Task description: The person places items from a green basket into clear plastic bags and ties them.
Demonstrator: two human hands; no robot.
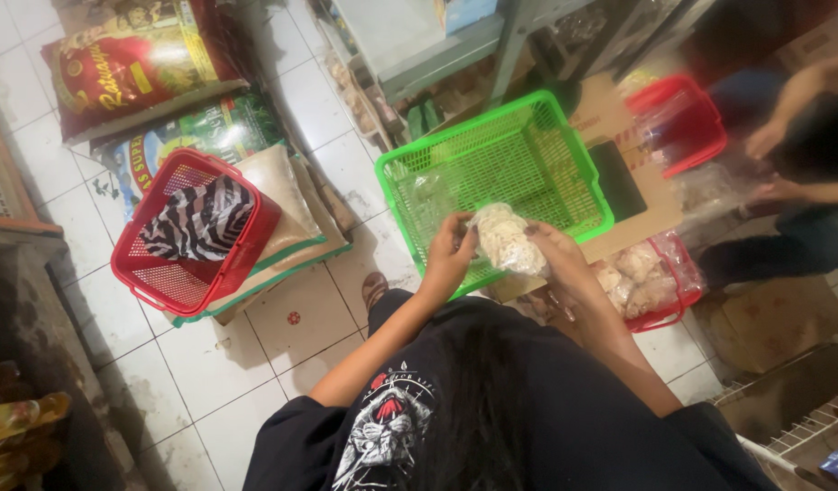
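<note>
Both my hands hold a clear plastic bag of pale crackers (507, 239) in front of me, over the near edge of a green plastic basket (537, 114). My left hand (450, 251) pinches the bag's left end. My right hand (555, 253) cups its right side from below. The green basket sits on the tiled floor and has another clear bag lying in its left part.
A red basket (146, 273) with a striped cloth rests on stacked sacks at the left. A red basket of cracker bags (660, 318) sits at my right. Another person's hands (769, 136) work near a third red basket (678, 100). Shelving stands behind.
</note>
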